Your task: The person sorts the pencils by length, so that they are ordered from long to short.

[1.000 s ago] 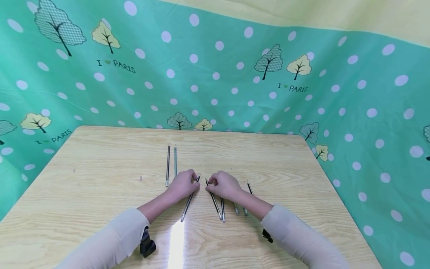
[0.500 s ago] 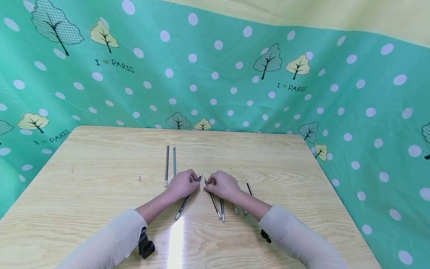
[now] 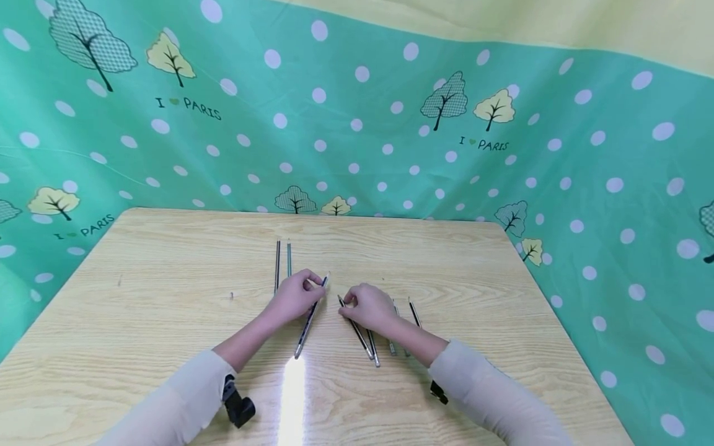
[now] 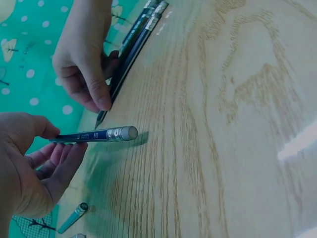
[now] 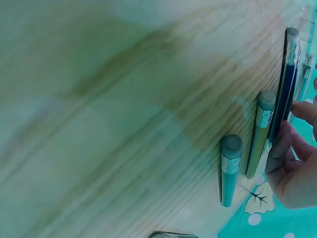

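Note:
My left hand [image 3: 294,296] pinches a dark blue pencil [image 3: 308,328] near its sharpened end. In the left wrist view this pencil [image 4: 94,136] is raised off the table, eraser end outward, its shadow beneath. A little to the right, my right hand [image 3: 370,305] holds a dark pencil [image 3: 357,333] between thumb and fingers near its tip. A second dark pencil [image 3: 373,348] lies close along it, partly hidden by the hand. Beyond the left hand lie a dark pencil [image 3: 277,266] and a teal pencil [image 3: 289,259], side by side, their near parts covered.
Under and beside the right forearm lie more pencils, among them a black one [image 3: 414,311] and a yellowish one [image 5: 257,144]. A small dark mark or scrap [image 3: 232,296] is on the wooden table [image 3: 167,266]. Green patterned cloth [image 3: 357,148] hangs behind it.
My left hand has moved up and slightly left with its pencil, which now stands steeper. The right hand has barely moved; the eraser ends of its pencils have swung slightly right.

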### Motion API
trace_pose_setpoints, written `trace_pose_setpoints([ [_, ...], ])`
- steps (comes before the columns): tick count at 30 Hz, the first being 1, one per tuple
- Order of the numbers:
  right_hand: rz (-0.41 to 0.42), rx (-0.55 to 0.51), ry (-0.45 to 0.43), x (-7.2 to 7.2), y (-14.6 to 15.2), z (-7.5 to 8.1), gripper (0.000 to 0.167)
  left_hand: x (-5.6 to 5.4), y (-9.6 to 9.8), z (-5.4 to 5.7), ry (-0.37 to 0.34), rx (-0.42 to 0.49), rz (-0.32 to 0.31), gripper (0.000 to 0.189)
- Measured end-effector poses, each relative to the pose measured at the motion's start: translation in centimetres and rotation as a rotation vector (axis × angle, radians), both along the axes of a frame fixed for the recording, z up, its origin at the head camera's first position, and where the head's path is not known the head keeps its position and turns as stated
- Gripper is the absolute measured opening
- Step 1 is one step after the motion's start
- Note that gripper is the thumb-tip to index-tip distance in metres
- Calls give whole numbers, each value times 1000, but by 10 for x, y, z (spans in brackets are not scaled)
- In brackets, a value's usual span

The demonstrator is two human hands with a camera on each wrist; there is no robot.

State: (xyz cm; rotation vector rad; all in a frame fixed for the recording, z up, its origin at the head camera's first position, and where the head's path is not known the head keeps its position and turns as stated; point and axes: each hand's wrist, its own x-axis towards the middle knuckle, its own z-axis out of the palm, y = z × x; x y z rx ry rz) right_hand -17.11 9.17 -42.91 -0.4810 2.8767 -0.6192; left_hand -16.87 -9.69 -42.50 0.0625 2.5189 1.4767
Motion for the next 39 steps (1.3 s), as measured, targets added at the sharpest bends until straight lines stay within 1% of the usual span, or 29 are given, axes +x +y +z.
trace_pose_setpoints([
  [3,-10,-22,-14,-1,-1,0,22,-1,-2,0,-20,49,25,25],
  [7,-19,-59,-30,-1,-1,1,21,-2,-3,0,-30,78,42,25],
  [14,-47,-119,-56,-1,0,0,19,-3,-3,-2,-58,85,56,26],
  [19,-61,-164,-88,-1,0,1,18,-3,-4,-1,-57,95,59,25],
  [26,-73,-315,-160,-2,2,7,18,-2,-5,3,-59,125,49,26],
  [29,-80,-372,-184,-3,3,8,19,-2,-6,4,-60,140,49,27],
  [34,-102,-452,-199,-4,4,10,19,-3,-7,3,-58,172,60,29],
  [39,-133,-535,-251,-5,6,11,19,-3,-6,3,-60,191,72,28],
])
